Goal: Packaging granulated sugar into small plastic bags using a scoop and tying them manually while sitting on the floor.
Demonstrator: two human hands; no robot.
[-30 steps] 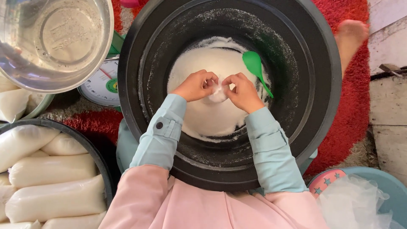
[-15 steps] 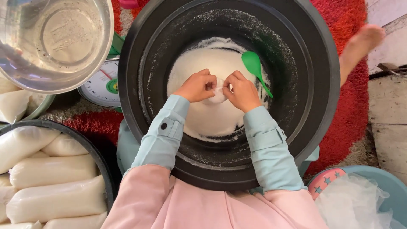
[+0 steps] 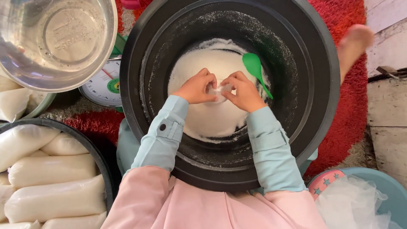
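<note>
A big black tub (image 3: 313, 85) sits in front of me with a heap of white sugar-like grains (image 3: 212, 118) at its bottom. Over the heap, my left hand (image 3: 196, 88) and my right hand (image 3: 242, 91) pinch a small clear plastic bag (image 3: 221, 91) between their fingertips. Both hands grip the bag's edge, close together. A green plastic scoop (image 3: 255, 68) lies in the grains just right of my right hand.
A steel bowl (image 3: 55, 38) rests on a white kitchen scale (image 3: 104, 85) at upper left. A dark tub (image 3: 91, 148) at lower left holds several filled white bags (image 3: 51, 169). A blue basin (image 3: 386, 186) with loose plastic bags is at lower right. A bare foot (image 3: 354, 44) lies on the red rug.
The hands stay at the same spot, fingers shifting slightly on the bag. The bare foot at upper right has moved a little.
</note>
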